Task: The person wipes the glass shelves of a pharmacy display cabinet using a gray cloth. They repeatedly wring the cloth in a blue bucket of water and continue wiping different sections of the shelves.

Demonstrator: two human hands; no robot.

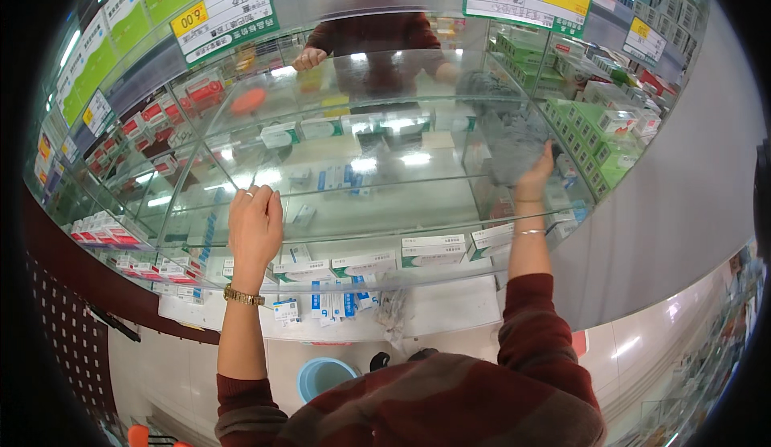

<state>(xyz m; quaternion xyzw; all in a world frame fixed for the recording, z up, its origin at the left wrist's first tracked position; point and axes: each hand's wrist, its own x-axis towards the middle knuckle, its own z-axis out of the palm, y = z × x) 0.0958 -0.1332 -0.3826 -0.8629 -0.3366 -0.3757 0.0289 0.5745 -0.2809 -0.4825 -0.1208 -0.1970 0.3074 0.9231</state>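
My left hand point(255, 224) rests curled in a loose fist on the glass top of a display case point(385, 209), near its left front. Nothing shows in it, though its palm side is hidden. Toward the right end of the glass, my right hand point(535, 170) is on a crumpled grey cloth point(512, 137), which covers most of its fingers. Below the glass stand white and green medicine boxes point(433, 251) along the front. Blue and white boxes point(343, 299) lie lower, beside a crumpled clear plastic bag point(393, 314). Reflections blur parts of the glass.
Red and white boxes point(108, 227) fill the left compartments, and green boxes point(587, 143) are stacked at the right. Price tags point(224, 20) hang along the raised back shelf. A blue bucket point(325, 378) stands on the floor, left of my feet.
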